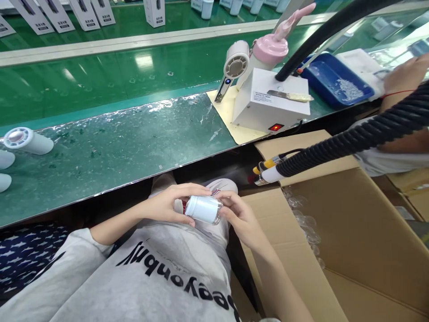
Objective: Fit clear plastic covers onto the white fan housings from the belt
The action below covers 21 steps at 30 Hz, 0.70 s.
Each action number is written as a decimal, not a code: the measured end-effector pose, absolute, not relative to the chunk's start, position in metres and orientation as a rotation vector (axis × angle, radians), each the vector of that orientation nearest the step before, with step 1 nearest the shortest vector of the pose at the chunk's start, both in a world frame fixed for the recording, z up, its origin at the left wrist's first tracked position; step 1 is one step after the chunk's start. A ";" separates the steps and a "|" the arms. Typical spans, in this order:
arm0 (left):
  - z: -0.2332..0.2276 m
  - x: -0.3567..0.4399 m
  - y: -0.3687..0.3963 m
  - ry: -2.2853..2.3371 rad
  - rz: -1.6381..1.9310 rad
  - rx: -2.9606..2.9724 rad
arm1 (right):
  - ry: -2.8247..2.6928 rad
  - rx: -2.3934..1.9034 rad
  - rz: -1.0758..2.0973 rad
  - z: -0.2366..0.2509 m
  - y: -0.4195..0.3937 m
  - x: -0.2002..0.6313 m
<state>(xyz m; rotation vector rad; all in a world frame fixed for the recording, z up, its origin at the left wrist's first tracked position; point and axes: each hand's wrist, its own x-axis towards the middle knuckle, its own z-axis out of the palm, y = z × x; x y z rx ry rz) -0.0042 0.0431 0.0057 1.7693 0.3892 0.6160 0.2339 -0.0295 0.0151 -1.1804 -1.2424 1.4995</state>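
Over my lap I hold a light-blue cylindrical fan housing [203,209], lying on its side. My left hand [169,203] wraps its left end, thumb below and fingers over the top. Fingers of my right hand [241,219] pinch the right end, where a clear plastic part [218,211] shows at the rim. Thin dark red wires stick out near the top of that end, and some red shows at the left end by my palm. The inside of the housing is hidden.
On the bench edge [134,147] stand a white box-shaped device [271,100], a handheld fan [234,67] and a pink-lidded bottle [270,49]. A black hose [335,147] crosses at right above a cardboard box [368,214]. Fan housings [30,141] lie left. A co-worker's arm [407,78] shows beside a blue tray [335,80].
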 end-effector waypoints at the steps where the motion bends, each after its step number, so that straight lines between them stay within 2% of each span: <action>1: 0.005 -0.004 0.043 0.389 0.618 1.774 | -1.222 -1.176 1.521 0.016 -0.029 0.233; 12: 0.003 -0.006 0.042 0.394 0.580 1.745 | -0.815 -1.170 1.867 0.000 -0.027 0.223; 21: 0.001 -0.005 0.042 0.350 0.656 1.743 | -0.645 -1.162 2.024 0.000 -0.027 0.214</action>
